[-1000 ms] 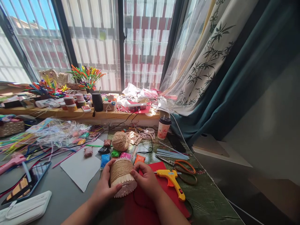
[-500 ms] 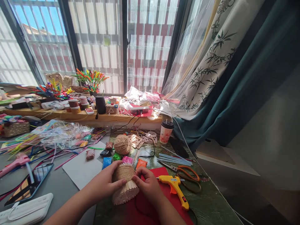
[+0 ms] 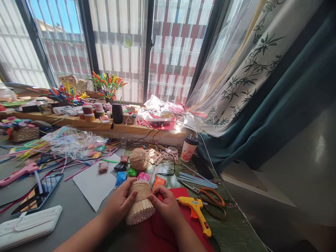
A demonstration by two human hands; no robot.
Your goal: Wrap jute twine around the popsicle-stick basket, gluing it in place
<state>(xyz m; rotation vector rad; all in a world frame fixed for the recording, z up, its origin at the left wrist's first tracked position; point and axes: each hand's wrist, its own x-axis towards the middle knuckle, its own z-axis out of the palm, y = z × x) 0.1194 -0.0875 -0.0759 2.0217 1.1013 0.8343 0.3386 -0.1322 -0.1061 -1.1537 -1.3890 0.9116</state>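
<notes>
My left hand [image 3: 121,202] is wrapped round the left side of a craft-stick cup [image 3: 141,207], which lies tilted with its scalloped, stick-edged end towards me. Jute twine [image 3: 141,190] is wound in close turns round the cup's far part, while pale sticks show bare nearer me. At the cup's right side, my right hand [image 3: 165,200] pinches the twine between thumb and forefinger; the strand itself is mostly hidden by the fingers. Beyond the cup sits a ball of jute twine [image 3: 139,159].
A yellow glue gun [image 3: 195,210] lies on red paper [image 3: 181,192] at the right, beside orange-handled scissors [image 3: 210,194] and glue sticks [image 3: 198,179]. Small clay packets [image 3: 121,178] lie past the cup. A paper cup [image 3: 189,149] stands farther back. White card [image 3: 96,185] lies left.
My left thumb has shifted up the cup, off the lower turns of twine. The right hand keeps its pinch nearly in place. The view has swung slightly left.
</notes>
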